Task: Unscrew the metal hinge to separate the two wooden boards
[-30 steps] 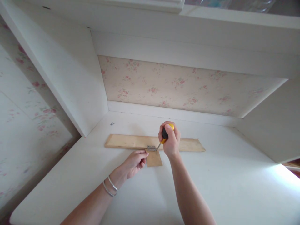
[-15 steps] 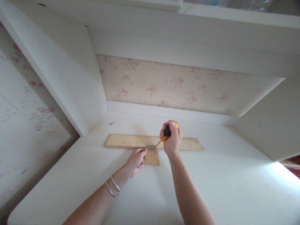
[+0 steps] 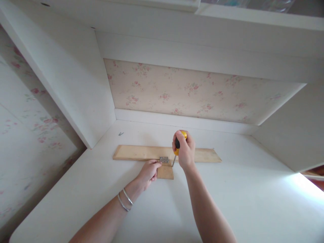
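Note:
A small metal hinge (image 3: 164, 159) spans the joint between a long wooden board (image 3: 138, 152) and a short wooden piece (image 3: 165, 172) lying in front of it. My right hand (image 3: 186, 148) is closed around the yellow and black handle of a screwdriver (image 3: 174, 160), whose tip points down by the right edge of the short piece. With its fingers pinched, my left hand (image 3: 149, 172) grips the left edge of the short piece, fingertips close to the hinge.
On the white desktop (image 3: 101, 189), a few small screws or nails (image 3: 121, 134) lie behind the long board. White side panels (image 3: 76, 77) and a low back strip (image 3: 177, 119) enclose the desktop, with a shelf (image 3: 177, 30) overhead. Floral wallpaper (image 3: 164, 91) shows behind.
The screwdriver's tip has left the hinge and moved right and toward me, and its shaft stands more upright. My left hand stays at the short piece.

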A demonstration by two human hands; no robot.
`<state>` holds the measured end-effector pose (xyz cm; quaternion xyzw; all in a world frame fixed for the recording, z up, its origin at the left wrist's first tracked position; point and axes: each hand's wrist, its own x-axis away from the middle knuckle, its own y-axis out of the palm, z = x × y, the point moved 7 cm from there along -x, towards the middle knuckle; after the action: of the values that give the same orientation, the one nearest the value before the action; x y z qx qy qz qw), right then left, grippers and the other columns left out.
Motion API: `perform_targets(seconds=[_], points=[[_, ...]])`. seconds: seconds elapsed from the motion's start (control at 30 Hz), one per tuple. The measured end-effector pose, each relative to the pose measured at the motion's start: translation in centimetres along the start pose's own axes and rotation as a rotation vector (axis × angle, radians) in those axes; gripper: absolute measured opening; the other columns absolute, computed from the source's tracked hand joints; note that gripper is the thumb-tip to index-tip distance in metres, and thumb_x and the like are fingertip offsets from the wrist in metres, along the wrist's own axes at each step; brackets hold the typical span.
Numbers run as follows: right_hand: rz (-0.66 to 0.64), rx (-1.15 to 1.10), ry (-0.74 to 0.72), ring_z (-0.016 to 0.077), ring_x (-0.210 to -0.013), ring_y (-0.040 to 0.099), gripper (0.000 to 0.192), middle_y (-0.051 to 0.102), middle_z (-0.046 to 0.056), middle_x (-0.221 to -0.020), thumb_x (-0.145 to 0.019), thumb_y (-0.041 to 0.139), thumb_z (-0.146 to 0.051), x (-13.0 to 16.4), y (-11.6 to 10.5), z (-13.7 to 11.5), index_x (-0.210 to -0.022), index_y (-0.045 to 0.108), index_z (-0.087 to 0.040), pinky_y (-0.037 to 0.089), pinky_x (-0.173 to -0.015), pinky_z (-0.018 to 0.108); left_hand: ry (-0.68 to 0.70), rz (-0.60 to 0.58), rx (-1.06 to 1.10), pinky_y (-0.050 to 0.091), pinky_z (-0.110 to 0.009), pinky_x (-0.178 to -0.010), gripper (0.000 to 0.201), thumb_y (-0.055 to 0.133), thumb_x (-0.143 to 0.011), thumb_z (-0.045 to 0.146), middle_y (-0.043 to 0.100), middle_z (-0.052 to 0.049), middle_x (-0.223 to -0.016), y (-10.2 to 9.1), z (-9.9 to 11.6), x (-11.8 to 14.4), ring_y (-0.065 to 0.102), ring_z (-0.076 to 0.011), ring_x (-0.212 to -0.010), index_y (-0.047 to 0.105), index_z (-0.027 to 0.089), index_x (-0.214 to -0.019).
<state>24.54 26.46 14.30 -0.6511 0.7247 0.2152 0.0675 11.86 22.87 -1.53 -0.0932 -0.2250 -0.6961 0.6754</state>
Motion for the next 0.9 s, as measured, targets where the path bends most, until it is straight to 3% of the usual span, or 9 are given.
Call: perform_targets(seconds=[0.3, 0.77, 0.9], points=[[0.175, -0.145, -0.118, 0.0059, -0.036, 0.039, 0.023, 0.048, -0.007, -0.056, -0.087, 0.051, -0.038, -0.1, -1.2, -1.8, -0.074, 0.051, -0.02, 0.026, -0.034, 0.021, -0.036, 0.0, -0.047, 0.008, -0.02, -0.032, 0.018, 0.059, -0.07, 0.034, 0.03, 0.01, -0.039, -0.5, -0.4, 0.3, 0.02, -0.0044, -0.03, 0.054, 0.017, -0.074], [0.102, -0.123, -0.048, 0.0057, -0.038, 0.041, 0.027, 0.048, -0.006, -0.059, -0.086, 0.052, -0.043, -0.2, -0.6, 0.1, -0.073, 0.048, -0.02, 0.028, -0.034, 0.02, -0.006, -0.016, -0.063, 0.01, -0.019, -0.032, 0.019, 0.059, -0.073, 0.034, 0.031, 0.01, -0.042, -0.2, -0.7, 0.3, 0.022, -0.004, -0.031, 0.053, 0.017, -0.074], [0.035, 0.03, -0.009, 0.0069, -0.044, 0.046, 0.026, 0.049, -0.005, -0.065, -0.085, 0.052, -0.046, -0.3, -0.1, 0.3, -0.083, 0.054, -0.02, 0.035, -0.039, 0.021, 0.0, -0.018, -0.073, 0.01, -0.019, -0.032, 0.019, 0.059, -0.073, 0.035, 0.03, 0.01, -0.042, -0.2, -0.7, 0.4, 0.022, -0.0042, -0.031, 0.053, 0.017, -0.073]])
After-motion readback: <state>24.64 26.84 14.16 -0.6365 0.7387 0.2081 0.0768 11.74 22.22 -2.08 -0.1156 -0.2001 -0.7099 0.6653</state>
